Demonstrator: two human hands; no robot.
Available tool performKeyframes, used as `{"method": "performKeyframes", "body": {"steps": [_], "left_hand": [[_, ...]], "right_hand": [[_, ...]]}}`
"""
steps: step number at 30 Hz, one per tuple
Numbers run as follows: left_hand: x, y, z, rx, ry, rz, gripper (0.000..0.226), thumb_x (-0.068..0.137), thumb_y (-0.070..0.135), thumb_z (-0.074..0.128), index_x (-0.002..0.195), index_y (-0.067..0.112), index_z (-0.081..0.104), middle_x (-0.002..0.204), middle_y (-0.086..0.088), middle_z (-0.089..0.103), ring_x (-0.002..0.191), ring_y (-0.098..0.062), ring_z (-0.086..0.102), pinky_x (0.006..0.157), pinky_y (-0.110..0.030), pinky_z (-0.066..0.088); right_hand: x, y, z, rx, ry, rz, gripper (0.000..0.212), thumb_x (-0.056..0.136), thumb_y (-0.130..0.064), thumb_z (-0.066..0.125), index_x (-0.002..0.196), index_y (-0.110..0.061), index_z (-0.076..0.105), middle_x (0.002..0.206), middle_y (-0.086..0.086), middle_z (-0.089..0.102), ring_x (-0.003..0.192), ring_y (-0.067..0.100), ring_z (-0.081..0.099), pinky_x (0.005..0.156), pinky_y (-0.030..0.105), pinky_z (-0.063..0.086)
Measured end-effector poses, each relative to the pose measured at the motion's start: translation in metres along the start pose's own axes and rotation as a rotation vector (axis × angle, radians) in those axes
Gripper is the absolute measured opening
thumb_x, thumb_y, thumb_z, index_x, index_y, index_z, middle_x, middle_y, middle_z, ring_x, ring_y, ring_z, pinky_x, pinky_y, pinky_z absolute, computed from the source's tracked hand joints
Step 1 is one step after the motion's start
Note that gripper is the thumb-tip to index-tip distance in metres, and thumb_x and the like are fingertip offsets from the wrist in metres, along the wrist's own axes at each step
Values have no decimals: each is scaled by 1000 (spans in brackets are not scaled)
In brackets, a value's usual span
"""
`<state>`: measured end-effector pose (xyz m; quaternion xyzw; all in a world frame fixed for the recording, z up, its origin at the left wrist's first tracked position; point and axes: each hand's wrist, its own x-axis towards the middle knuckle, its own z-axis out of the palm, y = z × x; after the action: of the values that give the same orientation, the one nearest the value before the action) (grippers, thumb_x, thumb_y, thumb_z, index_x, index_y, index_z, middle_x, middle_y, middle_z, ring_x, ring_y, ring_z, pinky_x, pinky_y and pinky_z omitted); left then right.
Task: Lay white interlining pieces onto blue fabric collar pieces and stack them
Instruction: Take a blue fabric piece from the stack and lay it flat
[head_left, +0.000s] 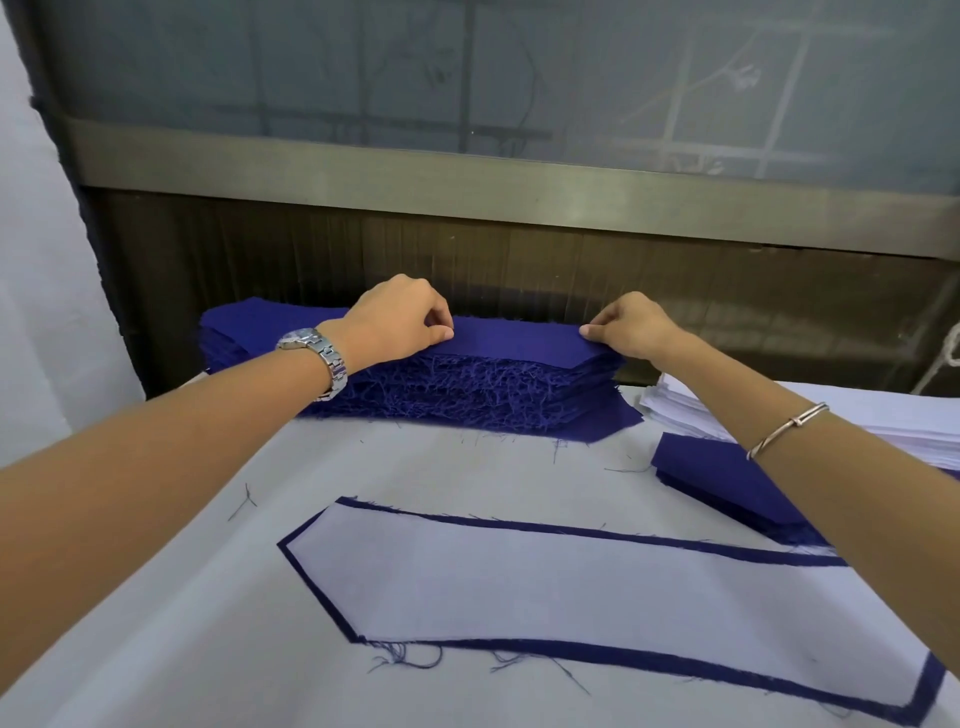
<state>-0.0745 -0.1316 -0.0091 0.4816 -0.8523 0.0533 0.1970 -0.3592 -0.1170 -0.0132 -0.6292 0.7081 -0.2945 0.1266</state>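
Blue top collar piece (514, 340) is pinched at its ends by left hand (397, 322) and right hand (631, 327), on the far stack (467, 384) (frayed edges tangled); a second layer may be dragged up by snagged threads; interlined piece (571, 587) lies near.

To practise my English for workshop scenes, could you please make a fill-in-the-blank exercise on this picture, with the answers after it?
1. The left hand and the right hand both pinch the top piece of the tall ____ stack.
2. The silver watch is on the ____ wrist.
3. The near collar piece is covered by a ____ interlining piece.
Missing words: blue; left; white.
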Motion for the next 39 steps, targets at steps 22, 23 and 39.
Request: {"method": "performKeyframes", "body": {"steps": [22, 23, 39], "left_hand": [[5, -7, 5, -159, 113, -142, 21, 85, 31, 77, 104, 22, 74, 100, 2, 74, 90, -12, 64, 80, -32, 51], [6, -8, 7, -165, 117, -149, 32, 85, 30, 77, 114, 21, 70, 110, 0, 72, 99, -14, 63, 87, -35, 52], [-4, -42, -13, 213, 98, -85, 37, 95, 43, 61, 121, 18, 66, 108, -8, 72, 105, -30, 64, 96, -42, 41]], "right_hand": [[-12, 5, -6, 440, 194, -111, 3, 93, -16, 71, 92, -13, 71, 92, 3, 70, 81, 13, 66, 63, 19, 53], [-15, 6, -7, 513, 175, -121, 1, 93, -12, 70, 93, -12, 71, 91, 2, 71, 78, 10, 67, 60, 16, 53], [-39, 11, -23, 567, 157, -317, 16, 94, -9, 67, 88, -23, 72, 88, -8, 73, 77, -2, 69, 68, 12, 54]]}}
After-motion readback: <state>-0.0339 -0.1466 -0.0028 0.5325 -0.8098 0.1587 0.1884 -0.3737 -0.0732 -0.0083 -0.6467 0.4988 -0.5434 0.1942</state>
